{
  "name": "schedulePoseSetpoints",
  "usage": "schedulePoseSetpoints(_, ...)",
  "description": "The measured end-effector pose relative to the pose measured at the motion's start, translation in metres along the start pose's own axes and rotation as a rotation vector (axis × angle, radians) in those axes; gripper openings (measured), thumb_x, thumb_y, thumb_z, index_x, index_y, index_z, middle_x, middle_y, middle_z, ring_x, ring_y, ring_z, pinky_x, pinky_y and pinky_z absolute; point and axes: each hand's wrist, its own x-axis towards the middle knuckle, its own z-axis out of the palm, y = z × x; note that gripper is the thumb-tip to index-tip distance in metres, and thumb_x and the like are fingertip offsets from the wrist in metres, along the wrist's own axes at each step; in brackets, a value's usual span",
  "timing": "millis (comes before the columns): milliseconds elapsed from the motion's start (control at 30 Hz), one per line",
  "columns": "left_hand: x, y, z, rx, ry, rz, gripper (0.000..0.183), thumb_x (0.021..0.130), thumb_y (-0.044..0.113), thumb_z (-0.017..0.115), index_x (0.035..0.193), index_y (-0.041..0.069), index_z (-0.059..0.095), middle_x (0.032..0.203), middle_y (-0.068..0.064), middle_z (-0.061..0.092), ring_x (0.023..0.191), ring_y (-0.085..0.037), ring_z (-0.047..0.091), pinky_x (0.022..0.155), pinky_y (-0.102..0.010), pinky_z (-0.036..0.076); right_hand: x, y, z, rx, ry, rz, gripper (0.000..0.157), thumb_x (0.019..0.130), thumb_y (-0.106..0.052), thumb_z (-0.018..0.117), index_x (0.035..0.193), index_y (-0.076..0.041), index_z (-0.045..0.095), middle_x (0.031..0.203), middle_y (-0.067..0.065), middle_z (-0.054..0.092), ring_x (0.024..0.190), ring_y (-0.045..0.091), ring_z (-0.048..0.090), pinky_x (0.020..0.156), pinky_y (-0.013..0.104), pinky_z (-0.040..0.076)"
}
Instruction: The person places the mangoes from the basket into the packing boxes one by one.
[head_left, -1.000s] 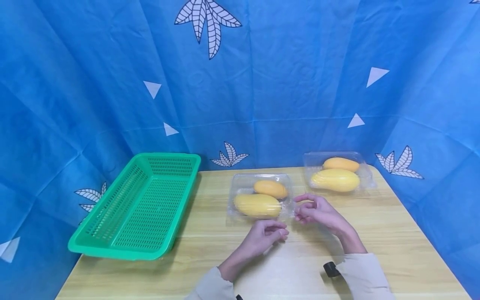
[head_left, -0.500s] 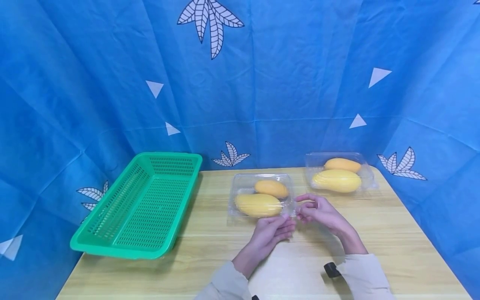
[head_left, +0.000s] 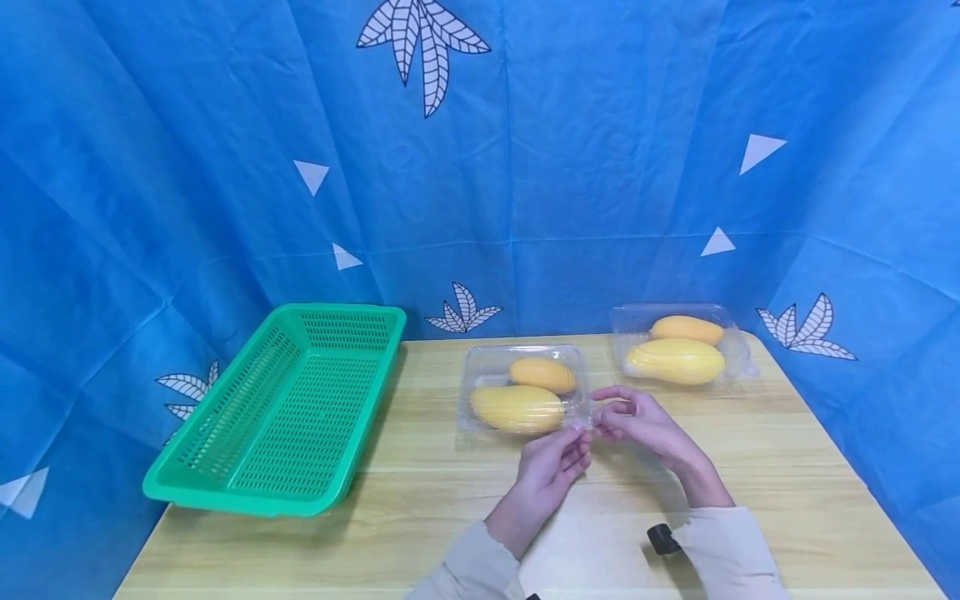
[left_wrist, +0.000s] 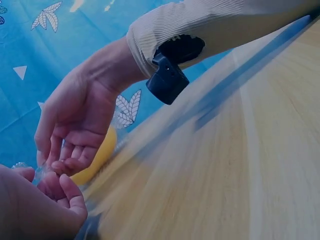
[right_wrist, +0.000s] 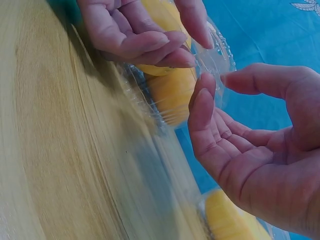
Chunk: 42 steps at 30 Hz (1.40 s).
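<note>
A clear plastic box [head_left: 480, 375] stands at the middle of the table, with a large yellow mango-like fruit [head_left: 516, 409] and a smaller orange one [head_left: 542, 375] inside. My left hand [head_left: 546, 468] pinches the box's front right corner between thumb and fingers. Right beside it, my right hand [head_left: 645, 427] pinches the same corner from the right side. In the right wrist view, the box's thin clear edge [right_wrist: 220, 57] shows between the thumb and fingers of my right hand [right_wrist: 260, 145], and the fingers of my left hand [right_wrist: 140, 40] lie close by.
At the left stands a green perforated plastic basket [head_left: 300, 417]. A second clear box [head_left: 630, 321] with two similar fruits [head_left: 677, 361] sits at the back right, near the table corner. Blue patterned curtains [head_left: 562, 167] enclose the wooden table [head_left: 397, 517] at the back and sides.
My left hand has moved right and up from in front of the box to its front right corner, and its fingers have closed there. My right hand has stayed nearly still.
</note>
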Motion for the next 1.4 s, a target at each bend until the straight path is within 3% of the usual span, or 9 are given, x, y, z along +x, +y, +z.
schedulePoseSetpoints(233, 0.004, -0.002, 0.006, 0.028, 0.062, 0.017, 0.013, 0.087, 0.005, 0.076, 0.099, -0.001, 0.076, 0.086, -0.008, 0.074, 0.072, -0.012, 0.064, 0.067, -0.025, 0.055, -0.001, 0.001, -0.001, 0.01, 0.036, 0.006, 0.052, 0.096, -0.006, 0.064, 0.138, 0.018, 0.043, 0.1, 0.018, 0.07, 0.089, 0.021, 0.068, 0.085, 0.037, 0.059)
schedulePoseSetpoints(500, 0.008, -0.005, 0.012, 0.056, 0.063, 0.024, 0.018, 0.085, 0.007, 0.079, 0.101, -0.002, 0.077, 0.087, -0.008, 0.076, 0.07, -0.011, 0.063, 0.065, -0.025, 0.054, 0.0, 0.004, -0.003, 0.036, 0.083, 0.038, 0.048, 0.097, -0.006, 0.065, 0.134, 0.018, 0.046, 0.1, 0.018, 0.073, 0.087, 0.023, 0.071, 0.083, 0.036, 0.06)
schedulePoseSetpoints(633, 0.009, -0.004, 0.014, 0.062, 0.1, 0.025, 0.013, 0.084, 0.006, 0.079, 0.096, 0.0, 0.077, 0.084, -0.006, 0.075, 0.067, -0.01, 0.061, 0.063, -0.024, 0.051, 0.001, 0.002, -0.001, 0.038, 0.101, 0.06, 0.047, 0.095, -0.004, 0.065, 0.134, 0.017, 0.047, 0.096, 0.018, 0.074, 0.083, 0.024, 0.071, 0.084, 0.036, 0.06)
schedulePoseSetpoints(900, 0.012, -0.004, 0.019, 0.092, 0.139, 0.011, 0.019, 0.083, 0.011, 0.081, 0.099, 0.002, 0.077, 0.085, -0.005, 0.074, 0.064, -0.009, 0.053, 0.059, -0.022, 0.044, 0.004, 0.0, -0.001, -0.002, 0.147, 0.07, 0.05, 0.093, -0.005, 0.068, 0.135, 0.016, 0.048, 0.091, 0.016, 0.074, 0.08, 0.025, 0.07, 0.081, 0.036, 0.06)
schedulePoseSetpoints(1133, 0.014, -0.004, 0.025, 0.103, 0.182, 0.008, 0.014, 0.082, 0.01, 0.082, 0.093, 0.005, 0.077, 0.083, -0.005, 0.074, 0.061, -0.008, 0.05, 0.057, -0.02, 0.042, 0.006, -0.001, -0.001, -0.032, 0.147, 0.053, 0.05, 0.094, -0.004, 0.066, 0.136, 0.015, 0.047, 0.085, 0.011, 0.07, 0.076, 0.021, 0.064, 0.075, 0.032, 0.057)
schedulePoseSetpoints(1400, 0.014, -0.003, 0.025, 0.098, 0.187, 0.006, 0.015, 0.08, 0.013, 0.084, 0.091, 0.006, 0.076, 0.079, -0.003, 0.074, 0.056, -0.005, 0.048, 0.053, -0.019, 0.035, 0.007, -0.001, 0.002, -0.067, 0.163, 0.045, 0.047, 0.096, -0.005, 0.065, 0.136, 0.014, 0.048, 0.091, 0.014, 0.072, 0.08, 0.025, 0.066, 0.074, 0.033, 0.058)
